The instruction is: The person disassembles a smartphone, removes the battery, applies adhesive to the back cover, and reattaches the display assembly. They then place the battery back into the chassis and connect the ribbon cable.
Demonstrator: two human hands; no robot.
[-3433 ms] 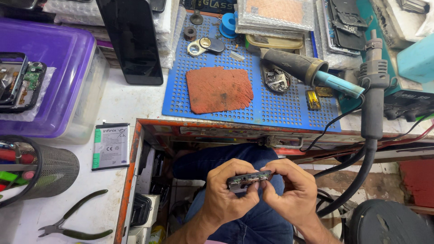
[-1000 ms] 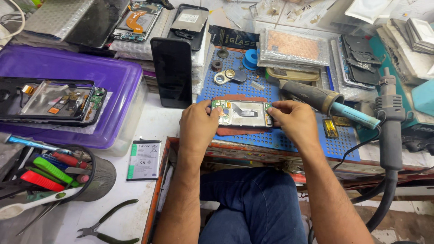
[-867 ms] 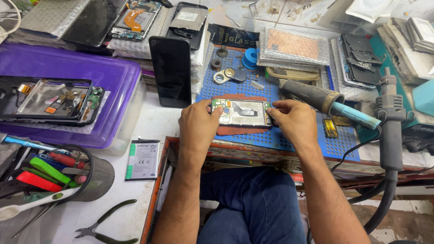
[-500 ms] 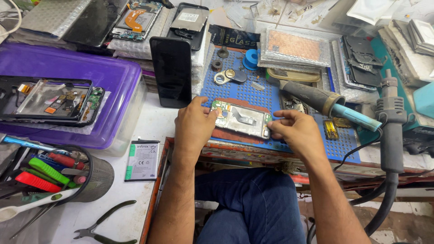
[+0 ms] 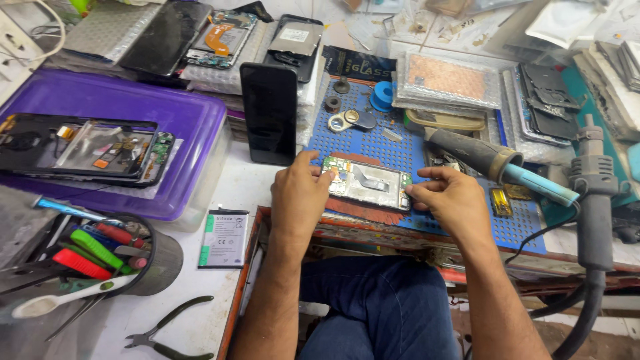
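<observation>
An opened phone frame [image 5: 370,183] with a green circuit board and a silver shield lies on a reddish pad [image 5: 365,212] atop the blue perforated work mat [image 5: 373,140]. My left hand [image 5: 299,197] grips its left end, thumb and fingers on the board. The right end is pinched by the fingertips of my right hand [image 5: 450,203]. Both forearms reach up from my lap.
A black phone [image 5: 269,113] lies left of the mat. A purple tray lid [image 5: 133,113] carries a dismantled phone [image 5: 87,148]. A battery [image 5: 224,229], pliers [image 5: 170,330] and a tool cup [image 5: 100,257] are at left. A hot-air handle [image 5: 490,160] and its nozzle stand [image 5: 592,200] are at right.
My hands brought the phone frame up from my lap and set it down on the reddish pad; both hands still hold its ends, the right one shifted slightly lower.
</observation>
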